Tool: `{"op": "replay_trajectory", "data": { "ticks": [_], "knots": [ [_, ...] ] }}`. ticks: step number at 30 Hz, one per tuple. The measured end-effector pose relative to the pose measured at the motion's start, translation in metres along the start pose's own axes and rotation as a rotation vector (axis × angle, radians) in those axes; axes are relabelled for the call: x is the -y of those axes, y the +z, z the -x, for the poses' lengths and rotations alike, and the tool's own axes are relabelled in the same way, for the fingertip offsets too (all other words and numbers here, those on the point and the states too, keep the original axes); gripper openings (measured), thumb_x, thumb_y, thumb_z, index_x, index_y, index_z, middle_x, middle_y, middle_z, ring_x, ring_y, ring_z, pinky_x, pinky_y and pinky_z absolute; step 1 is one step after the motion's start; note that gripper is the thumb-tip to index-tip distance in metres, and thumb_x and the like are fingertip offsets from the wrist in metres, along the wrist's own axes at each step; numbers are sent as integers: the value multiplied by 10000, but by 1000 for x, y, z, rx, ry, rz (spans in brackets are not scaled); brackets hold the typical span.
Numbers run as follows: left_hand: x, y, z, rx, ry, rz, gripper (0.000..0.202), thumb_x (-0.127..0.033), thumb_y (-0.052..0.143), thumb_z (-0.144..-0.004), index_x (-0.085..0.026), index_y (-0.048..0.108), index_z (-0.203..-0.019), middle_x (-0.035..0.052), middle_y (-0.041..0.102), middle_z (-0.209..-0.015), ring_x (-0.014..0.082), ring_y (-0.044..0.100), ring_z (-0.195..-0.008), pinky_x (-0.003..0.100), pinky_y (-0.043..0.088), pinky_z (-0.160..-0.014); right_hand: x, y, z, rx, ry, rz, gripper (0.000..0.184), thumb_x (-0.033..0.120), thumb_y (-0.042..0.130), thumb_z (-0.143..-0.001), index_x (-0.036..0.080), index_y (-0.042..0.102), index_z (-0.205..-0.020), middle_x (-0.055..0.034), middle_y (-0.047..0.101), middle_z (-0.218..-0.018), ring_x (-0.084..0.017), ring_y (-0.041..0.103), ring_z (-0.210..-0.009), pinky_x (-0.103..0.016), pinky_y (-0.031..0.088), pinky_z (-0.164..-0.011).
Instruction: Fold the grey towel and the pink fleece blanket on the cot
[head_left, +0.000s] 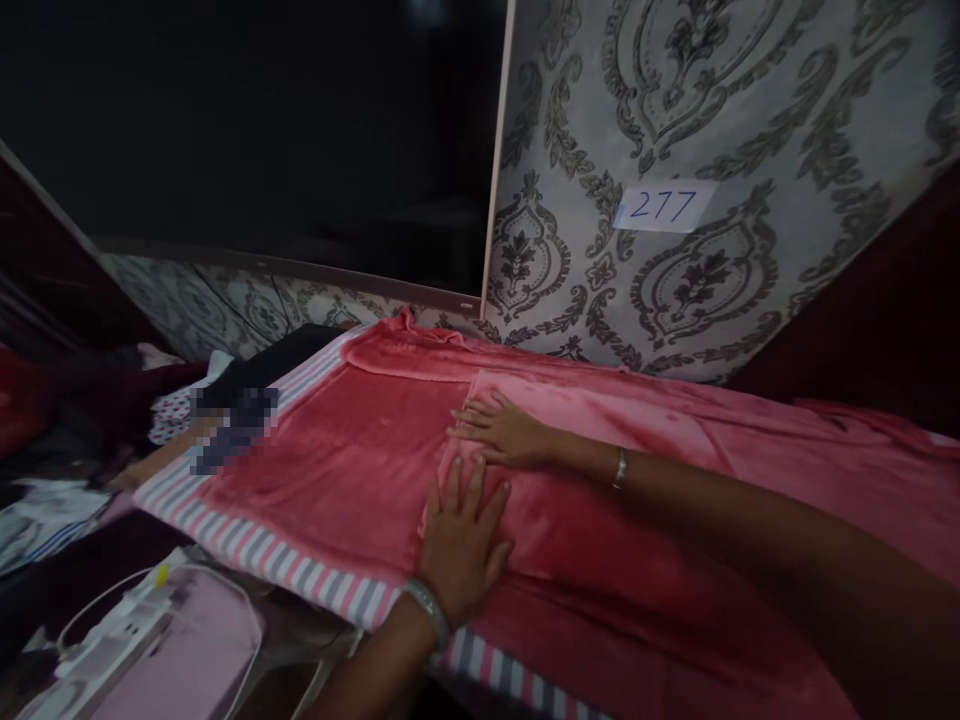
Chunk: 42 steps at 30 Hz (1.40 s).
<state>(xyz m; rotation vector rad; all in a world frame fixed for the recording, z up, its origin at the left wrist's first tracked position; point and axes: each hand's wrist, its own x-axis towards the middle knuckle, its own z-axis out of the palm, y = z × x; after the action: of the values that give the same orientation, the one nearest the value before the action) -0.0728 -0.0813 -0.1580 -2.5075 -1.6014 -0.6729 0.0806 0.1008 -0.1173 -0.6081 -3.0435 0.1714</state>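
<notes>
A red plush blanket [322, 450] lies spread over a surface with a striped cloth [300, 575] showing along its front and left edges. Part of the blanket is folded over, and the fold's edge runs near the middle. My left hand [463, 540] rests flat on that edge, fingers spread, a bracelet at the wrist. Just beyond it, my right hand [502, 430] lies palm down on the folded layer with its fingers stretched to the left. Neither hand grasps anything.
A large dark television screen [262, 130] stands behind the blanket. Patterned wallpaper [555, 220] carries a paper label [664, 206] reading 277. A white power strip [112, 640] with cables sits at the lower left, below piled clothes [52, 510].
</notes>
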Motion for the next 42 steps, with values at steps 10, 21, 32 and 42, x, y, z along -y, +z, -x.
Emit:
{"op": "replay_trajectory", "data": {
  "ticks": [10, 21, 32, 42],
  "knots": [
    [10, 22, 8, -14, 4, -12, 725, -356, 632, -863, -306, 429, -1558, 134, 232, -1688, 461, 157, -1547, 700, 353, -1104, -79, 11, -49, -6, 294, -81, 586, 571, 345, -1056, 320, 388, -1583, -60, 235, -1682, -308, 184, -1548, -577, 170, -1226],
    [12, 9, -4, 6, -7, -56, 558, -351, 526, -956, -267, 510, -1508, 140, 261, -1680, 438, 183, -1547, 636, 434, -1074, -20, -46, 0, -169, 321, -12, 624, 535, 450, -1041, 307, 326, -1608, -89, 186, -1691, -307, 123, -1562, -617, 96, -1230],
    [-27, -47, -68, 112, 293, 13, 555, -333, 350, -1027, -239, 386, -1573, 117, 324, -1660, 321, 257, -1548, 644, 203, -1233, 91, 2, 235, -212, 392, -56, 629, 615, 351, -1042, 330, 334, -1602, -58, 198, -1689, -303, 41, -1571, -626, 51, -1239],
    [-41, 28, -109, 392, 539, 14, 747, -560, 488, -971, -228, 287, -1609, 140, 242, -1685, 379, 167, -1564, 738, 127, -1198, 95, 41, 222, -271, 413, -96, 582, 568, 416, -1048, 355, 358, -1587, -45, 261, -1674, -252, 93, -1569, -593, 33, -1252]
  ]
}}
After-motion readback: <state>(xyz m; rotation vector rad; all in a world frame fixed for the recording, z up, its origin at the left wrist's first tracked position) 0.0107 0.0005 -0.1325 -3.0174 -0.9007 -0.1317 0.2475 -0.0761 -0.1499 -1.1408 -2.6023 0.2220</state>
